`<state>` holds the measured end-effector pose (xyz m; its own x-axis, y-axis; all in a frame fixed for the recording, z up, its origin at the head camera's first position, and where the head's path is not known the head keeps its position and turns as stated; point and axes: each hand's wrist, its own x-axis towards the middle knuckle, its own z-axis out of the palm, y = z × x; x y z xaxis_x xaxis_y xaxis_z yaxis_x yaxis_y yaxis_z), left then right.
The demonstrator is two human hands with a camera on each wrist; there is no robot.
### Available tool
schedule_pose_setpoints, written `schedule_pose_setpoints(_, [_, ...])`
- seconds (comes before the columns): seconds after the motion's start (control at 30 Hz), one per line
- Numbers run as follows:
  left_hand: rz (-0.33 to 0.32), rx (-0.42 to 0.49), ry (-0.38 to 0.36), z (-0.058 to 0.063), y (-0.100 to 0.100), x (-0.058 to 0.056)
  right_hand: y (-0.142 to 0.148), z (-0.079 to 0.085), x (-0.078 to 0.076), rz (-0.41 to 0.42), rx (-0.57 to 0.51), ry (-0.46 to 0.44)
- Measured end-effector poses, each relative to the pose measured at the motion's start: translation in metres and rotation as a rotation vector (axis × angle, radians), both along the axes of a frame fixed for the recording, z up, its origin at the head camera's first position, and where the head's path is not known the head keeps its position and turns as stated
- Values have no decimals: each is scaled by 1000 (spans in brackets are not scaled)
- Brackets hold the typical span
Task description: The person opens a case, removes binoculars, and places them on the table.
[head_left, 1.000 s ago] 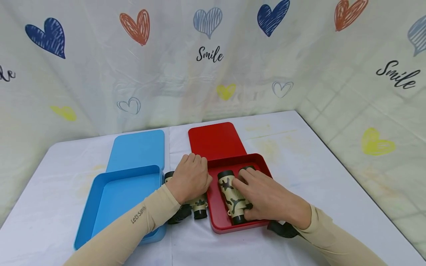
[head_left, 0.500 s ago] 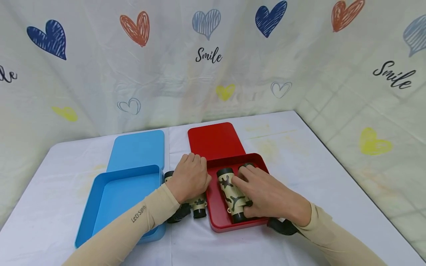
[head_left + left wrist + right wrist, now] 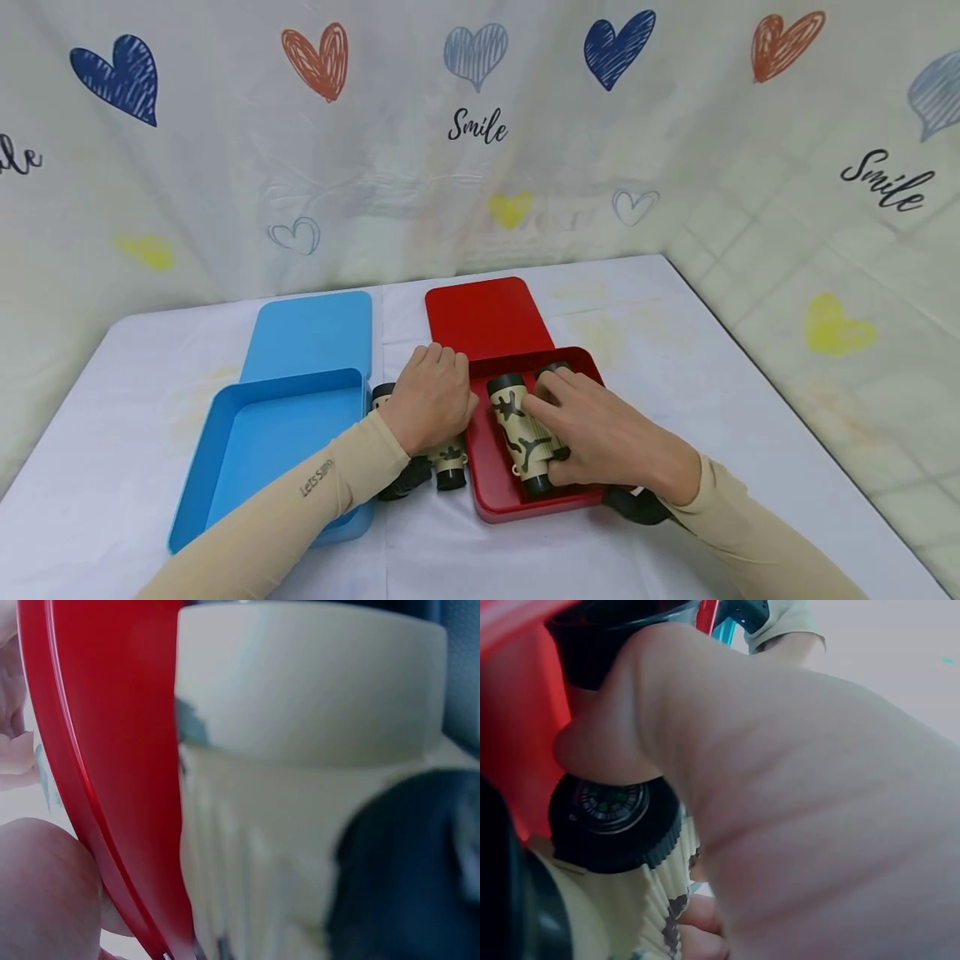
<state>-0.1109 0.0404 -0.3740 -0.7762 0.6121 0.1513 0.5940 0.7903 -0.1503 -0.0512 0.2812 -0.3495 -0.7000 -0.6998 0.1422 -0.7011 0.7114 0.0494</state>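
A pair of camouflage binoculars point(image 3: 516, 421) lies in the open red box point(image 3: 491, 505). My right hand point(image 3: 611, 433) grips them from the right side, and one barrel is partly hidden under it. In the right wrist view a small compass point(image 3: 615, 806) shows on the binoculars, close to my thumb. My left hand point(image 3: 431, 402) has curled fingers and pinches the red box's left rim; a thumb point(image 3: 45, 881) meets that rim in the left wrist view. Below this hand, a second pair of camouflage binoculars point(image 3: 450, 461) lies on the table, largely covered.
On the left stands an open blue box point(image 3: 281, 450) with a blue lid point(image 3: 311, 333) behind it. Behind the red box lies a red lid point(image 3: 487, 317). A black strap point(image 3: 637, 505) hangs at the red box's front right. A white cloth covers the table point(image 3: 637, 308).
The binoculars under my right hand have shifted slightly toward the back of the red box. My left hand stays at its rim. The head view has moved a little.
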Motion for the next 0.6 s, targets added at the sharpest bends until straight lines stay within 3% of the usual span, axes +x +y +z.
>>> schedule_pose_setpoints(0.6, [4, -13, -5, 3, 0, 2, 12, 10, -2, 17, 7, 51])
